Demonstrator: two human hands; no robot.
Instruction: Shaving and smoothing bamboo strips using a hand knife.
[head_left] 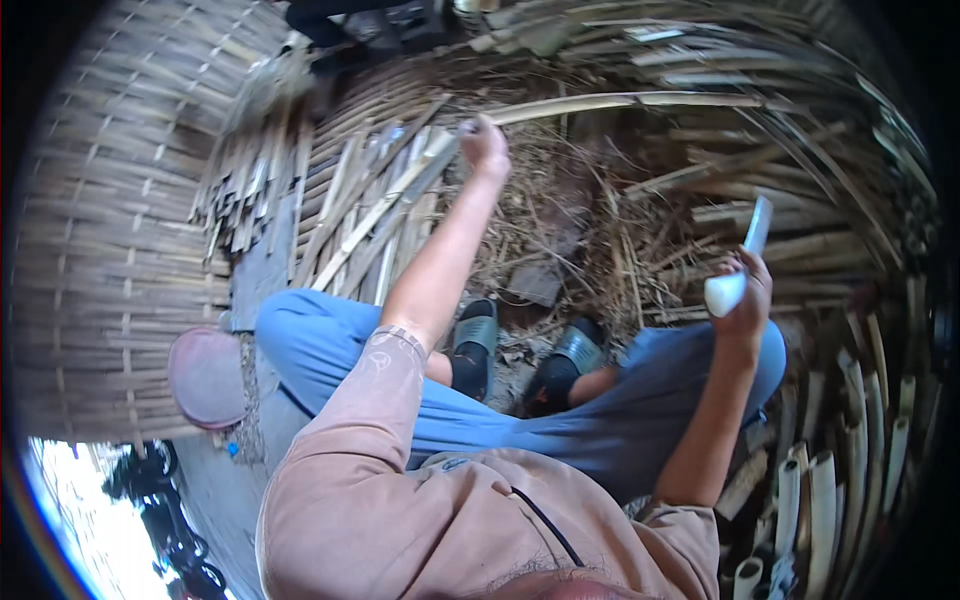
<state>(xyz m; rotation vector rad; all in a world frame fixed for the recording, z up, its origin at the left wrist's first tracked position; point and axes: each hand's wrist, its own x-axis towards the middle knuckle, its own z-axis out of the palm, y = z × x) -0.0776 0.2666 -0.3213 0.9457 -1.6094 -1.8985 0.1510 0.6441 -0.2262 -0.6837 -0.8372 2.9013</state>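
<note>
My left hand [485,148] is stretched out ahead of me, its fingers closed around the near end of a long bamboo strip [610,101]. The strip runs off to the right in a slight bend. Above my right knee, my right hand [748,295] grips a knife [759,225] by its thick whitish handle, with the blade pointing up and away. The knife and the strip are apart. Motion blurs both hands a little.
Bamboo shavings [520,230] litter the ground beyond my sandals [475,340], around a flat wooden piece [538,282]. Split strips [370,225] lie at left, more [700,65] at far right. Bamboo tubes [822,500] stand lower right. A woven wall [120,230] borders the left, near a reddish rounded object [207,378].
</note>
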